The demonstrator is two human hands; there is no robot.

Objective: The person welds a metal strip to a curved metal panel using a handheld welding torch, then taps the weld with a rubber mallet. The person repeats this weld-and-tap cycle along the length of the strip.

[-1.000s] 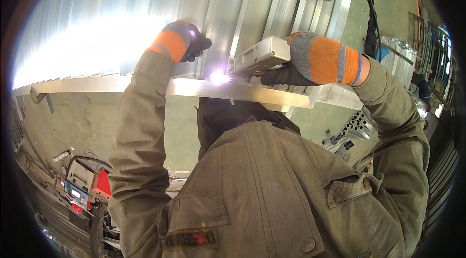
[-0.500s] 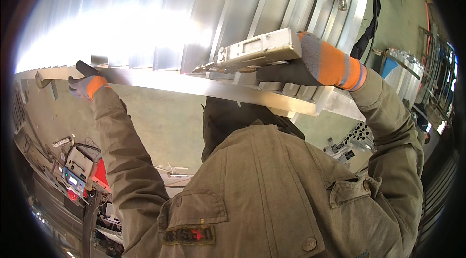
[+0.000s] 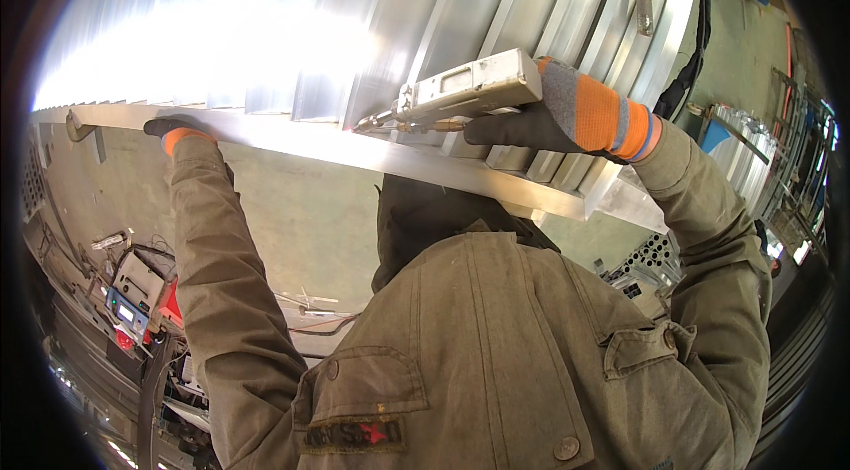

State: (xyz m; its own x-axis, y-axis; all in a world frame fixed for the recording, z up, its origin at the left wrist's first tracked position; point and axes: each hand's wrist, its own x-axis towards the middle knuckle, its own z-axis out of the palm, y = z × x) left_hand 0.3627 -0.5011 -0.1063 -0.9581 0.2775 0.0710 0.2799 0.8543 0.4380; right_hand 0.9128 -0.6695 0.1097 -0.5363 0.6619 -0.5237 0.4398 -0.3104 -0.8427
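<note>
Right hand (image 3: 567, 120) grips the welding gun (image 3: 465, 91), its tip at the bar (image 3: 372, 150) – no arc – while the left hand (image 3: 173, 129) lies flat far along; finished welds can't be made out.

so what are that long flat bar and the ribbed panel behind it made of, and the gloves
The long flat bar looks like bare brushed metal, likely aluminium: pale silver with a soft sheen. The ribbed panel seems the same, glaring white under the light. The right hand wears a knit fabric glove, grey with orange bands.
</note>
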